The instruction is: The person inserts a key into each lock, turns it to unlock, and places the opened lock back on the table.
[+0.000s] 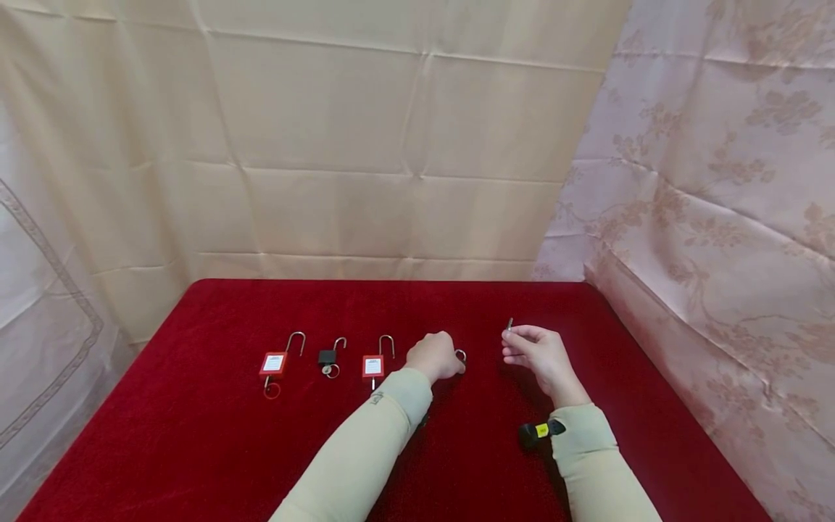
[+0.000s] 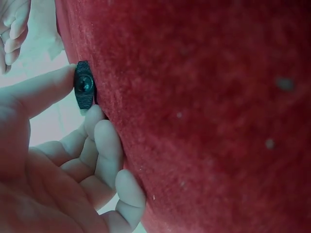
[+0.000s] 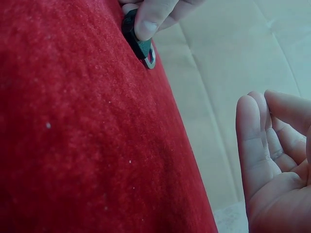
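My left hand (image 1: 433,357) pinches a small black padlock (image 3: 143,47) between thumb and fingers, low over the red cloth. Its silver shackle (image 1: 461,354) sticks out past the fingers. In the left wrist view the padlock (image 2: 84,83) shows its underside, with a round keyhole facing the camera. Off to the right, my right hand (image 1: 536,354) is raised above the cloth and pinches a slim metal key (image 1: 510,324) that points up from the fingertips. The right wrist view shows that hand (image 3: 282,160) with thumb and fingertips together, the key hidden there.
Left of my hands lie a red padlock (image 1: 274,364), a small black padlock (image 1: 327,357) and another red padlock (image 1: 373,366), all with shackles raised and keys in them. Red cloth (image 1: 196,442) covers the table. Beige curtain (image 1: 391,145) hangs behind, patterned curtain (image 1: 737,217) on the right.
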The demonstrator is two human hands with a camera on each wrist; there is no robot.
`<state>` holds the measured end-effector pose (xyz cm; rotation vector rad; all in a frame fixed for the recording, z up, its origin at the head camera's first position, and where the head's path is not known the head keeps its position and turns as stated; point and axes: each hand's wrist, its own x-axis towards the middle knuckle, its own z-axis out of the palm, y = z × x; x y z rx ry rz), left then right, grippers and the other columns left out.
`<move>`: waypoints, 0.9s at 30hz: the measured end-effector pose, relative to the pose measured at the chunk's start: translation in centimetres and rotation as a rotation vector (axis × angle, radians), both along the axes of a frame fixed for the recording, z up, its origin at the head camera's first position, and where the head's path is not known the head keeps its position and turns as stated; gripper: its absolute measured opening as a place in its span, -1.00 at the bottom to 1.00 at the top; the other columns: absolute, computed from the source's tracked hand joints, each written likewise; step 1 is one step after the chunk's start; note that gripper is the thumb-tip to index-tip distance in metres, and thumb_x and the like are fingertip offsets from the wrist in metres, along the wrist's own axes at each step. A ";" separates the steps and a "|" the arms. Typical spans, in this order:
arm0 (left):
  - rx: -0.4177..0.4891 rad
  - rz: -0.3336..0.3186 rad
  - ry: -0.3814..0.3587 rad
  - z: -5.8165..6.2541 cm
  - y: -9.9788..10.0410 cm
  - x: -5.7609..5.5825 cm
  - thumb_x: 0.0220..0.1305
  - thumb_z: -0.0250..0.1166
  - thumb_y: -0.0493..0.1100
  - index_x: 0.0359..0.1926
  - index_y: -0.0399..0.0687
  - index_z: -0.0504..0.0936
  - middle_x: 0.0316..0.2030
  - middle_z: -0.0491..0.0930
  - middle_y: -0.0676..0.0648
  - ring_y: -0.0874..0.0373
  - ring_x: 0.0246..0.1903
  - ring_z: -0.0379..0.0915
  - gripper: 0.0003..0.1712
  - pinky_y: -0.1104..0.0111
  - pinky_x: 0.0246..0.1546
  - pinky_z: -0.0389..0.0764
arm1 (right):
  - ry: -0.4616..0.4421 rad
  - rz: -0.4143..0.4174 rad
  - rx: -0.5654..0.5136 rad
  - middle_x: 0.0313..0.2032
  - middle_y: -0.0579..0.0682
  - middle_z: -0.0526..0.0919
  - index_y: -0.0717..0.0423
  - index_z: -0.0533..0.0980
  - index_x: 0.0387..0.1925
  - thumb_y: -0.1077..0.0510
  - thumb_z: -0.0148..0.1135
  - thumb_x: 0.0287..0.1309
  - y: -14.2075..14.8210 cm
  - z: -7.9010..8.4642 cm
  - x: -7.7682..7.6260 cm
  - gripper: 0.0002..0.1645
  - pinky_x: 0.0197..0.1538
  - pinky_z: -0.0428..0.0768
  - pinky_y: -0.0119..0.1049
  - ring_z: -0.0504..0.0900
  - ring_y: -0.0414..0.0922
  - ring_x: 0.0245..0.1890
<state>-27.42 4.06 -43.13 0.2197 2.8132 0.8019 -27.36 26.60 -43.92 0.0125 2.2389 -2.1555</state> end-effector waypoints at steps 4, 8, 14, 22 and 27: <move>0.012 0.006 -0.024 0.0 0.1 0.1 0.23 0.45 -0.03 -0.54 0.01 0.61 -0.57 0.54 -0.03 0.10 -0.55 0.45 -0.72 0.24 -0.54 0.45 | 0.002 0.002 -0.008 -0.24 0.20 0.73 0.43 0.57 0.01 0.22 0.40 0.28 0.1 -0.2 0.0 -0.62 -0.24 0.73 -0.19 0.72 -0.13 -0.41; 0.014 0.020 -0.020 0.1 0.3 0.1 0.21 0.46 -0.03 -0.52 0.02 0.61 -0.55 0.54 -0.03 0.09 -0.54 0.46 -0.73 0.24 -0.53 0.46 | 0.006 0.000 -0.014 -0.28 0.14 0.74 0.41 0.59 -0.03 0.23 0.40 0.27 0.1 -0.3 -0.1 -0.65 -0.25 0.73 -0.19 0.72 -0.13 -0.41; 0.008 0.027 -0.025 -0.3 0.9 -0.5 0.23 0.39 -0.04 -0.59 0.00 0.61 -0.59 0.53 -0.03 0.09 -0.60 0.43 -0.70 0.23 -0.60 0.45 | 0.003 0.009 -0.013 -0.26 0.16 0.73 0.44 0.57 0.00 0.22 0.41 0.27 0.1 -0.2 -0.1 -0.61 -0.24 0.73 -0.19 0.72 -0.13 -0.41; 0.023 0.039 -0.004 -0.3 1.1 -0.5 0.25 0.36 -0.06 -0.57 -0.02 0.58 -0.59 0.51 -0.04 0.09 -0.61 0.40 -0.71 0.23 -0.62 0.43 | 0.002 0.010 -0.008 -0.29 0.10 0.73 0.43 0.57 0.00 0.22 0.40 0.27 0.1 -0.1 -0.1 -0.62 -0.23 0.73 -0.19 0.72 -0.13 -0.40; 0.021 0.033 -0.003 -0.2 1.2 -0.5 0.24 0.36 -0.07 -0.57 -0.01 0.57 -0.57 0.51 -0.04 0.08 -0.58 0.42 -0.73 0.21 -0.57 0.44 | -0.001 0.006 0.000 -0.24 0.19 0.73 0.44 0.57 0.02 0.21 0.40 0.27 0.2 -0.1 -0.1 -0.59 -0.23 0.73 -0.20 0.72 -0.13 -0.40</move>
